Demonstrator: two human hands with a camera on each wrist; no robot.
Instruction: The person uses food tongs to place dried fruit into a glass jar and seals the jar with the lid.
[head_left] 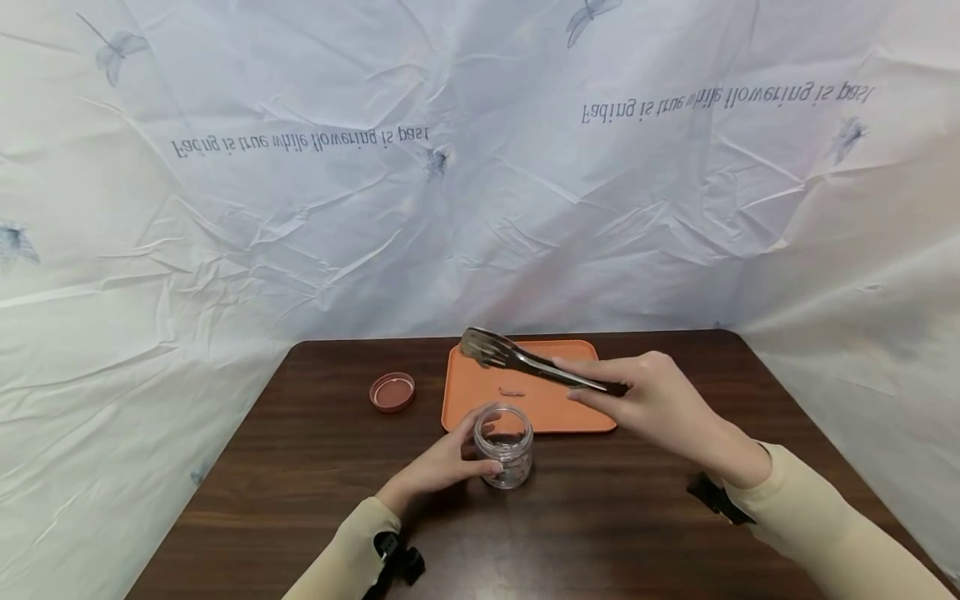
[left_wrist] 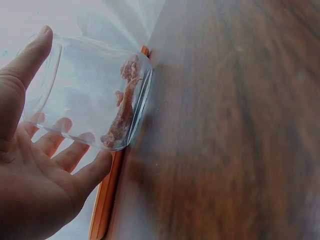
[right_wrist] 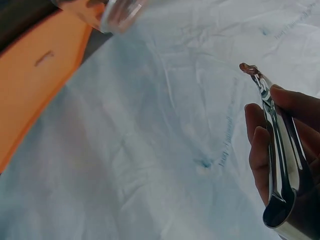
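Note:
A clear jar (head_left: pixel 517 473) stands uncovered on the table, and my left hand (head_left: pixel 438 465) grips its side with the thumb and fingers around it. In the left wrist view, several reddish-brown, dried-looking strips (left_wrist: pixel 122 107) lie at the jar's bottom. My right hand (head_left: pixel 667 408) holds metal tongs (head_left: pixel 543 368) in the air above the orange tray (head_left: pixel 555 419), tips pointing left. A small brown piece (right_wrist: pixel 247 68) is pinched at the tongs' tips in the right wrist view. One thin reddish strip (head_left: pixel 512 392) lies on the tray.
A red-brown round lid (head_left: pixel 392 392) lies left of the tray on the dark wooden table (head_left: pixel 300 475). A white printed sheet (head_left: pixel 495 208) hangs behind the table and along its sides.

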